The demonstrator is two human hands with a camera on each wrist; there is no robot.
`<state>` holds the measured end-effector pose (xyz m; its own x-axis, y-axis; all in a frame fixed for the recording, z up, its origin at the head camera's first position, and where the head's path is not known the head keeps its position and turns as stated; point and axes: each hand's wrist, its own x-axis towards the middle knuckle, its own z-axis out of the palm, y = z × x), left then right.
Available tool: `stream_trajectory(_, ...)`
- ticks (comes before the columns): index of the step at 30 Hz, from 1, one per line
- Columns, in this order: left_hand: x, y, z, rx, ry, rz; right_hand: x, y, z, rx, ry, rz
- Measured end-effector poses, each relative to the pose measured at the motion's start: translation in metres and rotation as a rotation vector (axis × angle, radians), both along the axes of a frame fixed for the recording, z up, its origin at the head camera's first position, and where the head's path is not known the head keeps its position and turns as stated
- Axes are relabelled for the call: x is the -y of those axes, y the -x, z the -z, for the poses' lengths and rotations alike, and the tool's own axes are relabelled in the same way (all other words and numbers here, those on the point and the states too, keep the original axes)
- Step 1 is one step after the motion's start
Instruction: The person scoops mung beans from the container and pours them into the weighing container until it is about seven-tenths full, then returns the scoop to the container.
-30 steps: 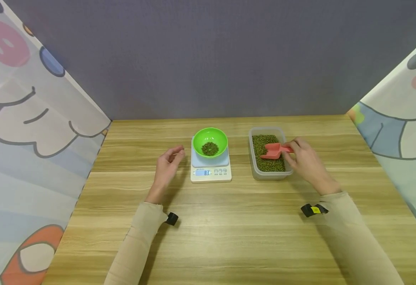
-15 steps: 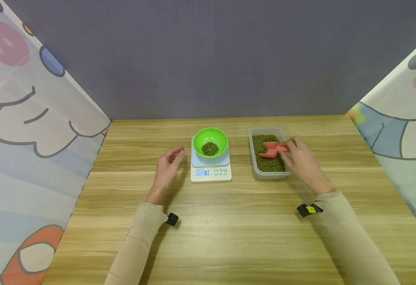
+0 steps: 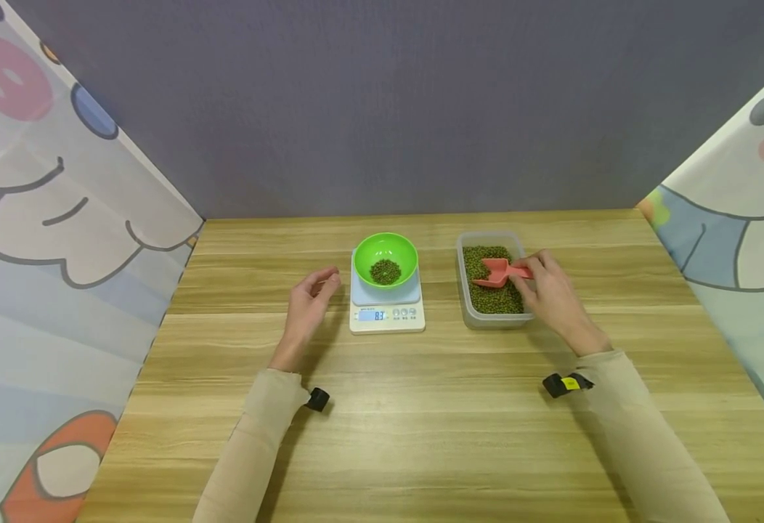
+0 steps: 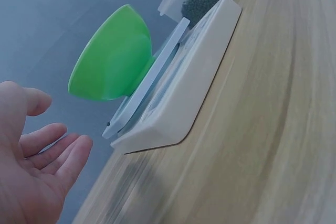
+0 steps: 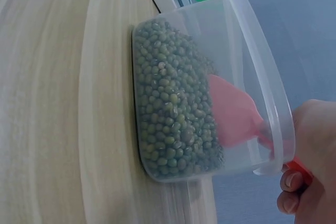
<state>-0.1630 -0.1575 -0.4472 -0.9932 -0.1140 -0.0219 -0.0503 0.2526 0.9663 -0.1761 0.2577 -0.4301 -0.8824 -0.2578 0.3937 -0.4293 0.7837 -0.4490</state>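
Note:
My right hand grips the handle of a red scoop, whose blade rests among mung beans inside a clear plastic container. Through the container wall in the right wrist view, the scoop's blade meets the top of the beans. My left hand is held beside a white kitchen scale, fingers relaxed and holding nothing. On the scale's platform stands a green bowl with a small heap of mung beans in its bottom. The scale display reads about 83, its decimal point unclear.
A wooden table carries everything. Behind it rises a dark grey panel. Cartoon-printed sheets flank the left and right sides. The scale and container stand side by side with a gap between them.
My right hand has shifted slightly left and away from me, carrying the scoop's blade deeper across the container toward its left wall. My left hand, the bowl and the scale stay put.

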Motion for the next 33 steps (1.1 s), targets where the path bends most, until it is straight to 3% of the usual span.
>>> stream_trajectory(25, -0.005, 0.002, -0.002, 0.001, -0.037, 0.003, -0.013, -0.009, 0.003, 0.107, 0.172, 0.053)
stream_trajectory(33, -0.006, 0.001, -0.002, -0.001, -0.031, 0.000, -0.019, -0.010, 0.008, 0.064, 0.225, 0.054)
